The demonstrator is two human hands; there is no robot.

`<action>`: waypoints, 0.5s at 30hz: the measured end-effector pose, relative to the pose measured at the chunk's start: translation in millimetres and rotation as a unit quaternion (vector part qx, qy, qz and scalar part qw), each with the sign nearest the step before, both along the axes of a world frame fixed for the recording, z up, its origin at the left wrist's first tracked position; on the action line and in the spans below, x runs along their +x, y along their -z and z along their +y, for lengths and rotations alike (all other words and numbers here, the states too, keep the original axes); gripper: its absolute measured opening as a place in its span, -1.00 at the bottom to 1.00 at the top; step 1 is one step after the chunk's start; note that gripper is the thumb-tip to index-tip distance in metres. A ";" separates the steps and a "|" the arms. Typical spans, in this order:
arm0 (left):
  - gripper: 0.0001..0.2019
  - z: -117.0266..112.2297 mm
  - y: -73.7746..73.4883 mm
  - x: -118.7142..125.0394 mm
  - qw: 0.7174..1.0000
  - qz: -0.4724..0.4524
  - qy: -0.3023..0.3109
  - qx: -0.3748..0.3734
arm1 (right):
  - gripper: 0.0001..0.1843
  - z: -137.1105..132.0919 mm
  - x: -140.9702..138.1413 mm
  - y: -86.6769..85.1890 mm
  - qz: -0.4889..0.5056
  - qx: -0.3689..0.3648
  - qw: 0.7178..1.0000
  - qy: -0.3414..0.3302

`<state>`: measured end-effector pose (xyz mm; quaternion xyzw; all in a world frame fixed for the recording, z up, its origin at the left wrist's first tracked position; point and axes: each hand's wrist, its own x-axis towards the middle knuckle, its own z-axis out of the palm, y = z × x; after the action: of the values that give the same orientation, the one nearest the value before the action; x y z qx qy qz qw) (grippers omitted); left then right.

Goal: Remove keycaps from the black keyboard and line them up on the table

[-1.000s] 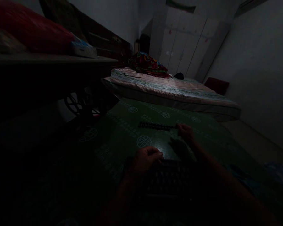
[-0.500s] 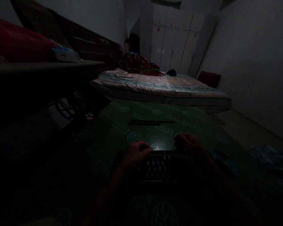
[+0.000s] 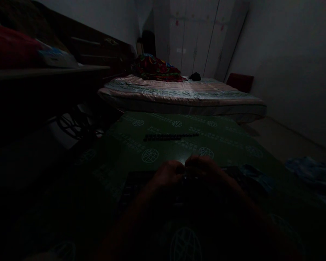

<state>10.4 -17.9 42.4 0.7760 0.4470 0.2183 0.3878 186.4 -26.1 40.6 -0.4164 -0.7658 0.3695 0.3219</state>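
Note:
A dark keyboard (image 3: 136, 177) lies on the green table (image 3: 119, 152), much of it lost in shadow and behind my hands. My left hand (image 3: 167, 174) is closed above its top rows, thumb and fingertips pinched; whatever they hold is too dark to make out. Beside it, almost touching, my right hand (image 3: 203, 167) is closed too. Thin wire-like ends of a small tool rise faintly from its fingers. Farther back on the table, loose black keycaps (image 3: 171, 136) lie in two rows.
Crumpled blue cloth or plastic (image 3: 256, 177) lies right of the keyboard. Beyond the table stands a bed (image 3: 184, 96) with a red patterned blanket (image 3: 157, 69). A shelf (image 3: 92, 69) with a red bag (image 3: 11, 47) is at the left. The room is very dim.
My right hand has moved left and slightly down, from apart to close beside my left hand. My left hand has shifted a little to the right over the keyboard. The view has tilted slightly.

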 end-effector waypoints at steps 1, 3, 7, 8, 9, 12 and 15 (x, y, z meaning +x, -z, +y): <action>-0.91 -0.3 0.6 -0.5 1.000 0.007 0.004 0.009 | -0.84 0.6 -0.7 1.2 0.001 0.003 1.000 -0.005; -0.92 -0.8 0.9 -1.8 1.000 0.016 0.015 0.019 | -0.83 1.5 -2.0 1.8 -0.007 0.015 1.000 -0.012; -0.93 -0.3 4.2 -2.2 0.997 0.059 0.016 0.054 | -0.86 2.4 -4.3 1.2 -0.016 0.027 0.999 -0.022; -0.93 0.3 6.4 -1.6 0.995 0.070 0.010 0.066 | -0.86 2.7 -4.7 1.5 -0.012 0.026 0.999 -0.025; -0.93 1.0 9.0 -1.0 0.994 0.079 0.005 0.076 | -0.87 3.0 -5.0 2.1 -0.008 0.025 0.999 -0.028; -0.92 3.3 17.8 1.2 0.992 0.088 -0.002 0.088 | -0.87 4.1 -5.4 4.6 -0.014 0.025 0.999 -0.029; -0.91 4.2 24.0 2.3 0.990 0.103 -0.013 0.090 | -0.85 4.0 -5.4 5.5 -0.029 0.015 0.999 -0.025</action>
<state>12.6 -13.7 18.4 0.8204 0.4730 0.1815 0.2652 181.0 -22.1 35.1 -0.4030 -0.7902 0.3538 0.2965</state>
